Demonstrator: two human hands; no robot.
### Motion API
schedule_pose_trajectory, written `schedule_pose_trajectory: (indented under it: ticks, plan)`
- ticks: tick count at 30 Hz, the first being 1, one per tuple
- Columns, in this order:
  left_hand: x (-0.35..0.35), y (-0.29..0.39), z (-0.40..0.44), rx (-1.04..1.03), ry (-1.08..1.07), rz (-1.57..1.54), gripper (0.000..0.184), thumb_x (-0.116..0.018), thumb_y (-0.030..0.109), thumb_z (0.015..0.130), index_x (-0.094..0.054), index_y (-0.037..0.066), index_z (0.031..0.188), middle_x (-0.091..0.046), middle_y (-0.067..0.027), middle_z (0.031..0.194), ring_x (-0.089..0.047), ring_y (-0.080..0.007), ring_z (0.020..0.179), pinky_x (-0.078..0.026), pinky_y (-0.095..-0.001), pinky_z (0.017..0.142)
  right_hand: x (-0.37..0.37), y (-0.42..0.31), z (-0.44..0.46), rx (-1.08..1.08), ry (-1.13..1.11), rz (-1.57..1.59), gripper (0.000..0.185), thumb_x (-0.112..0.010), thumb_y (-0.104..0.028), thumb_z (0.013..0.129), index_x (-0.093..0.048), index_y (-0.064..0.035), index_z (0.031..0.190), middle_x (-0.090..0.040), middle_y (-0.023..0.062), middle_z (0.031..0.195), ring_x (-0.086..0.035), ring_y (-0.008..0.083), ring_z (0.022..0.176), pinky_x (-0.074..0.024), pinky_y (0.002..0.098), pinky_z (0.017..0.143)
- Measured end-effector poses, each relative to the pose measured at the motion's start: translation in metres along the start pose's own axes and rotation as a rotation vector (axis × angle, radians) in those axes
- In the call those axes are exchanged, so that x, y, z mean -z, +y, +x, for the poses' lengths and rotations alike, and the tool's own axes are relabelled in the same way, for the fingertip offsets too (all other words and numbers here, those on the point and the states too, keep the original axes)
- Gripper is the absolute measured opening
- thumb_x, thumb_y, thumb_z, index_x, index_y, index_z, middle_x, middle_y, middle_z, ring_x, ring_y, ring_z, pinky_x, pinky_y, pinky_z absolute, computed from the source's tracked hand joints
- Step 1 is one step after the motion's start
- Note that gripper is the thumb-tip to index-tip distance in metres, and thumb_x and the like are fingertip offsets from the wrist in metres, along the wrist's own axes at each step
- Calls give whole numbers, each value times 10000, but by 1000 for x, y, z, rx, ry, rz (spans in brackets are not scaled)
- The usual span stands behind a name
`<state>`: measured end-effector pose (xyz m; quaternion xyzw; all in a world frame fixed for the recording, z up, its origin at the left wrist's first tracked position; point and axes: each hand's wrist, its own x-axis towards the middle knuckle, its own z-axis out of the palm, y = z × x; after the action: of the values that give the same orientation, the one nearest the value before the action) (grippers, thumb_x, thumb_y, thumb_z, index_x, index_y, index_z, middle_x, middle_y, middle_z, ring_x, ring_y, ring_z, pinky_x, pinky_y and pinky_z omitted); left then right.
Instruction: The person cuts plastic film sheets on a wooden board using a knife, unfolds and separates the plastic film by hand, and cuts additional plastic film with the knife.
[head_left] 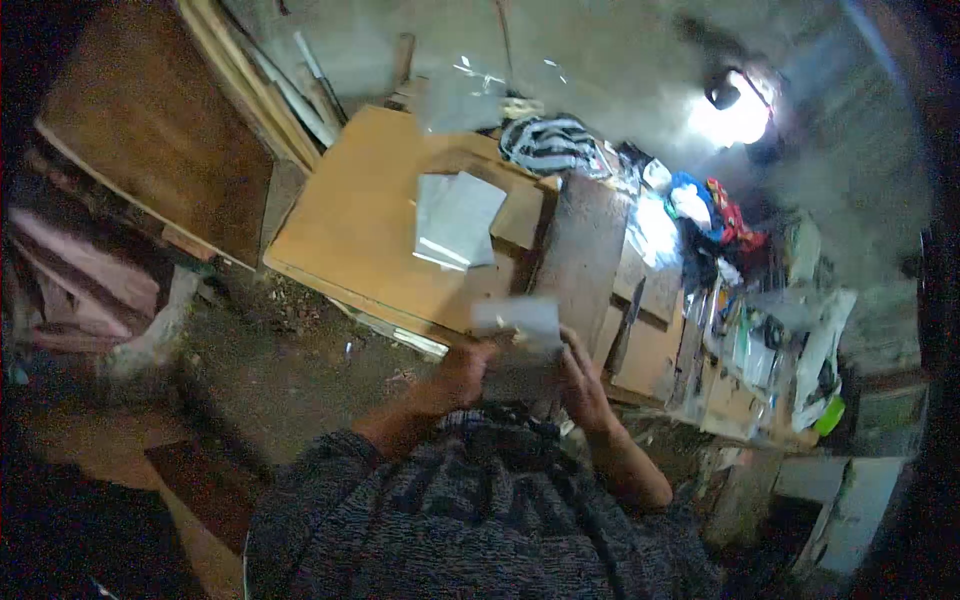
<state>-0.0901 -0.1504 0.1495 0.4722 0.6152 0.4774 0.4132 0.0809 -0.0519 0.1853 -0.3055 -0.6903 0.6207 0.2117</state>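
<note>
A rough greyish-green wall (620, 60) takes up the far side of the room, with a glaring light (735, 115) against it towards the right. Nearest me is the person's dark, mottled shirt (450, 510), with big letters across it. Beyond it a tan tabletop (350, 190) spreads out slantwise, and a broad brown board (160, 130) stands off to the far left. A dark, worn plank (585, 230) runs along the right of the tabletop. Over on the left lies a crumpled pinkish cloth (80, 270); a black-and-white striped bundle (550, 145) sits at the far edge.

On the tabletop, a few pale sheets (460, 215) overlap at uneven angles, greyish white.

The pale piece (530, 315) is up between the two hands, in front of the shirt and near the close edge of the tabletop. It looks flat and straight-edged, whitish grey, smeared by blur, with a small yellowish patch near its middle. The left hand (462, 372) is curled in at its left side, fingers bent and closed on it. The right hand (582, 378) has its fingers fairly straight along the right edge, touching; how tightly they close, I can't tell.
</note>
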Motion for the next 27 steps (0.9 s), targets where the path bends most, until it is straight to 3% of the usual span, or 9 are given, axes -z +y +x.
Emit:
schedule_pose_trajectory:
  ticks: [1, 3, 5, 7, 11, 13, 16, 19, 27]
  plan:
    - [7, 17, 5, 167, -1, -199, 324, -386, 256, 994, -566, 18, 1119, -620, -136, 1076, -605, -237, 977, -464, -353, 898, 8, -1, 3, -57, -1, 87, 445, -342, -271, 1000, -375, 48, 1308, -486, 157, 1258, -461, 256, 1186, -338, 363, 1007]
    - [35, 33, 6, 153, -82, -112, 302, -415, 246, 983, -557, 29, 1136, -617, -126, 1083, -604, -233, 975, -471, -363, 890, 20, 4, -1, 21, 20, 264, 428, -372, -294, 988, -408, 23, 1273, -585, 134, 1116, -532, 231, 1109, -384, 372, 961]
    - [32, 35, 11, 137, -156, -21, 288, -443, 237, 972, -548, 40, 1154, -613, -116, 1091, -603, -230, 973, -478, -373, 882, 32, 9, -9, 93, 38, 296, 411, -385, -278, 985, -414, 17, 1270, -580, 143, 1118, -541, 241, 1093, -394, 382, 949]
    - [11, 26, 16, 141, 282, -1191, 279, -521, 210, 933, -538, 58, 1167, -620, -96, 1060, -617, -223, 930, -506, -402, 834, 42, 5, -20, 179, 63, 292, 350, -438, -196, 963, -434, 0, 1253, -575, 159, 1128, -565, 255, 1054, -418, 383, 923]
    - [3, 28, 16, 136, 401, -1180, 317, -581, 205, 895, -528, 73, 1178, -622, -76, 1047, -617, -218, 927, -515, -432, 811, 59, 15, -31, 276, 27, 99, 324, -499, -124, 924, -464, -8, 1225, -575, 162, 1141, -566, 265, 1055, -435, 382, 909]
    - [1, 45, 15, 139, 262, -1194, 363, -588, 239, 887, -511, 81, 1205, -605, -70, 1102, -611, -231, 957, -518, -444, 806, 69, 8, -30, 588, 35, -216, 363, -612, -31, 815, -524, -27, 1167, -577, 149, 1128, -585, 259, 1017, -479, 351, 861]
    - [-11, 50, 20, 97, 70, -1228, 398, -592, 260, 882, -500, 100, 1234, -584, -61, 1154, -598, -243, 997, -506, -442, 838, 78, -5, -32, 638, -41, -192, 321, -648, -49, 801, -560, -5, 1107, -600, 172, 1062, -597, 298, 984, -493, 375, 815]
    - [-30, 51, 22, 166, 357, -1010, 277, -541, 344, 905, -533, 78, 982, -550, -49, 756, -589, -211, 628, -508, -358, 527, 83, -1, -32, 620, -108, -97, 285, -670, -32, 773, -606, -25, 1050, -606, 168, 1022, -607, 298, 929, -505, 364, 766]
    - [-58, 56, 29, 236, 429, -1009, 287, -539, 357, 906, -554, 71, 922, -564, -57, 751, -584, -222, 631, -496, -389, 551, 106, 14, -29, 738, -93, -168, 304, -699, 0, 725, -653, -75, 1016, -593, 144, 988, -605, 281, 850, -502, 346, 732]
